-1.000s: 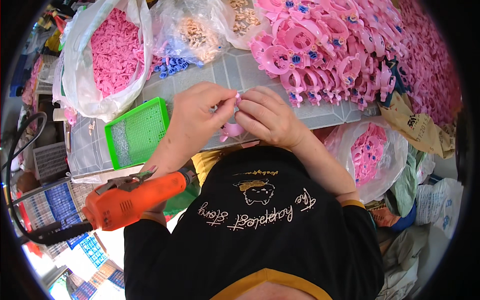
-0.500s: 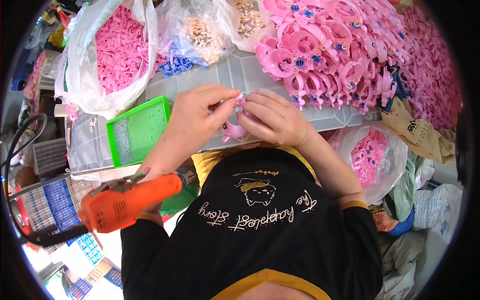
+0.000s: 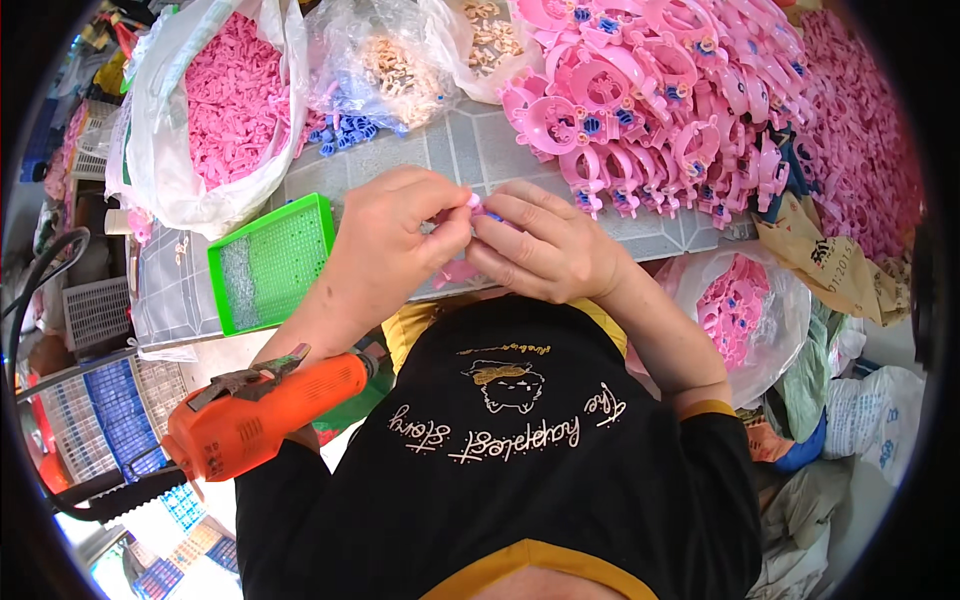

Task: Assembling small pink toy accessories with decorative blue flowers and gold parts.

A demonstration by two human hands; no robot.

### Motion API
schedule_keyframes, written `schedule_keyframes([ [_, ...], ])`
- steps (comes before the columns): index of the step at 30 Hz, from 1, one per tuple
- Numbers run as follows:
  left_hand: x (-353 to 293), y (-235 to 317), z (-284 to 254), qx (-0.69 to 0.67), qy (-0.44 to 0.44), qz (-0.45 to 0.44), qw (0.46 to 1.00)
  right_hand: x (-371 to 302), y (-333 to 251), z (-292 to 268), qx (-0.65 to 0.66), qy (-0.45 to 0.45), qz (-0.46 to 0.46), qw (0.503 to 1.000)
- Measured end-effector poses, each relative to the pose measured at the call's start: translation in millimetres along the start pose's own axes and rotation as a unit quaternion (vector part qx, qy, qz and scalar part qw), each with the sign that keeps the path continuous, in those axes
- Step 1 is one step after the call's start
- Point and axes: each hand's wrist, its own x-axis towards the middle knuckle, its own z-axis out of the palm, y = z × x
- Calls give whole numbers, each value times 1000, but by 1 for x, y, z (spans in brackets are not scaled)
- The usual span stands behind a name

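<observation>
My left hand point(image 3: 390, 225) and my right hand point(image 3: 550, 240) meet over the front edge of the table. Between them is a curved pink plastic part point(image 3: 457, 273), mostly covered by my fingers. A small pale pink tip point(image 3: 474, 201) is pinched between my left thumb and forefinger. The fingers of my right hand wrap round the curved part, and a bit of blue shows at their tips. Beyond, at the right, lies a big heap of pink ring-shaped parts point(image 3: 640, 90), many with blue pieces fitted on them.
Left of my hands stands a green tray point(image 3: 325, 210) with small metal bits. Bags of pink pieces point(image 3: 240, 110) and cream pieces point(image 3: 400, 70) line the back, beside loose blue pieces point(image 3: 345, 133). An orange power screwdriver point(image 3: 270, 410) hangs by my left arm. Another bag point(image 3: 735, 310) sits at right.
My hands stay together at nearly the same place. The curved pink part is now more covered by my right fingers, and a bit of blue shows there. The orange screwdriver has tilted slightly.
</observation>
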Motion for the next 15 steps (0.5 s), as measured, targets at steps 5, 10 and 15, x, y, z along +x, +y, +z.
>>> schedule_keyframes([
  [5, 1, -5, 3, 37, -15, -4, 999, 2, 2, -3, -7, -5, -10, 1000],
  [10, -6, -8, 12, -31, 58, -2, 998, 1, 2, -2, -15, 16, 2, 1000],
  [15, -6, -2, 10, -49, 120, -22, 991, 4, 2, -5, -15, 29, 16, 999],
])
